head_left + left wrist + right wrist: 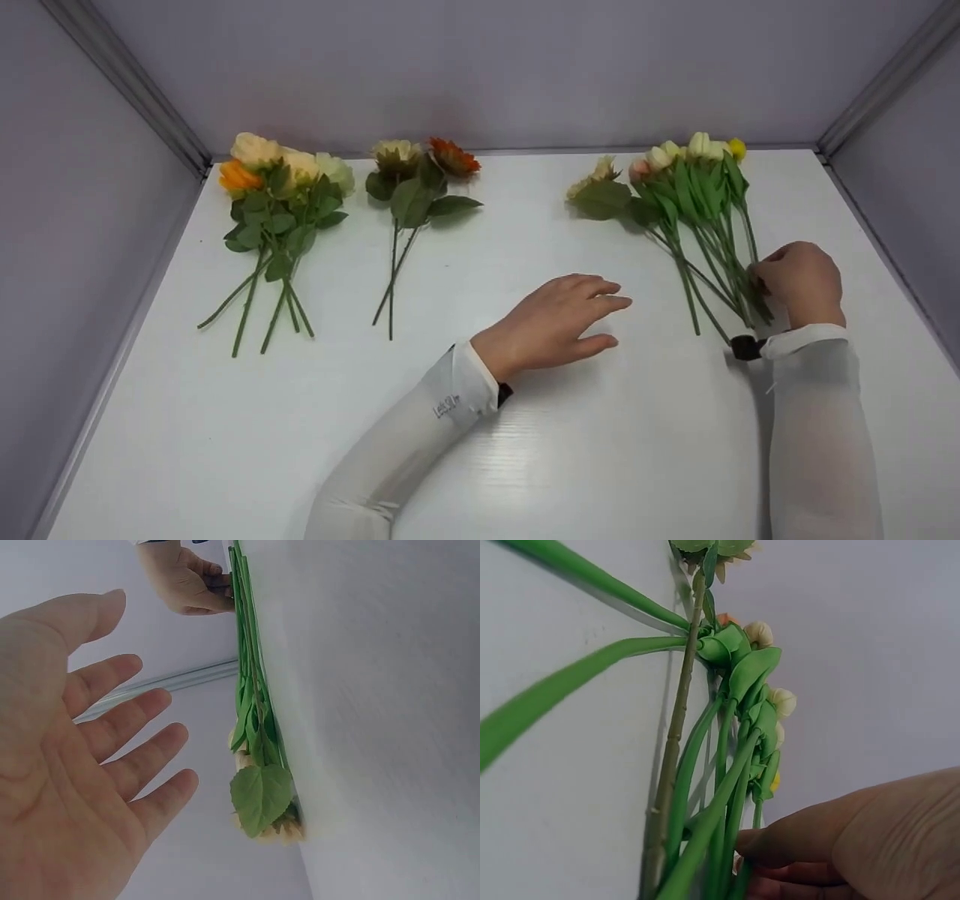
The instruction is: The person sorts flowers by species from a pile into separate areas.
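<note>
At the right of the table lies a bunch of tulips [701,191] in cream, pink and yellow, their green stems pointing toward me. My right hand [802,281] pinches a green stem at the bunch's right edge; in the right wrist view the thumb [780,840] and curled fingers close about it. Which bloom that stem carries is hard to tell. Across the tulip stems lies a cream flower with broad leaves [600,196], its brown-green stem [673,757] nearest the right wrist camera. My left hand [559,322] hovers left of the stems, fingers spread, touching nothing.
Cream, orange and pale green roses [281,195] lie in a bunch at the far left. Beside them, two flowers, one cream and one rust-orange [454,157], have crossed stems. Grey walls [480,67] enclose the white table [225,450] at the back and sides.
</note>
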`<state>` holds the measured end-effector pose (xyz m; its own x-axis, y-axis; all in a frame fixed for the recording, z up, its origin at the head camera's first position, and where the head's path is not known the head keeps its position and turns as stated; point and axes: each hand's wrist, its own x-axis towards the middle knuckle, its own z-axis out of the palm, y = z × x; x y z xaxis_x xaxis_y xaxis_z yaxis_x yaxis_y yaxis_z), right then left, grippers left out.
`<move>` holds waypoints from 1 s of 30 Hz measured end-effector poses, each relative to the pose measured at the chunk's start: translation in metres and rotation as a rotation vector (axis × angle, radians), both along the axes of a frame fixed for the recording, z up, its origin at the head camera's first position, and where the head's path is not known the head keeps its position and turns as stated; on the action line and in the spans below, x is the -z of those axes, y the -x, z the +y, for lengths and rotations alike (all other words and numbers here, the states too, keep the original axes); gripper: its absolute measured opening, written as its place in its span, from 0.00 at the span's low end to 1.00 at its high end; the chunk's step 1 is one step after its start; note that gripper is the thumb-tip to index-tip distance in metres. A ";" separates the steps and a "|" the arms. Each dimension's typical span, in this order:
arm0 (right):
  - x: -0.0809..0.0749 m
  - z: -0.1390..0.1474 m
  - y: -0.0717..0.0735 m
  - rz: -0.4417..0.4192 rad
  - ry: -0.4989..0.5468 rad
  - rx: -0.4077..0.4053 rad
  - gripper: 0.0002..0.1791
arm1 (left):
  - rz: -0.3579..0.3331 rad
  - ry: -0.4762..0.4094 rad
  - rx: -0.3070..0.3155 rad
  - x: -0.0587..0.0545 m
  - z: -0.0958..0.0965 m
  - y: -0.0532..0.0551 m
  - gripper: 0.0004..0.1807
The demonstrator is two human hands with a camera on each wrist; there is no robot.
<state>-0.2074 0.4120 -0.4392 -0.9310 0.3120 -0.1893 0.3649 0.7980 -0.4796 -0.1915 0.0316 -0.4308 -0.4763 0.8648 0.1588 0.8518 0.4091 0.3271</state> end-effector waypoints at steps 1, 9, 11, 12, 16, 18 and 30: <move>-0.001 0.001 0.000 0.004 0.000 0.000 0.18 | 0.000 0.000 -0.001 0.000 0.000 0.000 0.28; -0.016 0.004 0.000 0.037 0.057 0.024 0.24 | -0.039 -0.018 -0.031 0.000 -0.001 0.003 0.26; -0.020 0.002 -0.002 0.046 0.115 0.036 0.26 | -0.056 -0.045 -0.054 0.000 -0.001 0.003 0.24; -0.022 0.000 -0.003 0.052 0.153 0.044 0.27 | -0.065 -0.063 -0.071 -0.001 -0.001 0.004 0.23; -0.029 -0.014 -0.008 0.097 0.303 0.051 0.31 | -0.127 -0.181 -0.171 -0.002 -0.003 0.005 0.18; -0.032 -0.026 -0.008 0.122 0.373 0.024 0.32 | -0.199 -0.263 -0.240 -0.003 -0.006 0.006 0.15; -0.011 -0.155 -0.007 0.064 1.010 -0.312 0.17 | -0.954 -0.875 -0.518 0.006 -0.029 0.039 0.15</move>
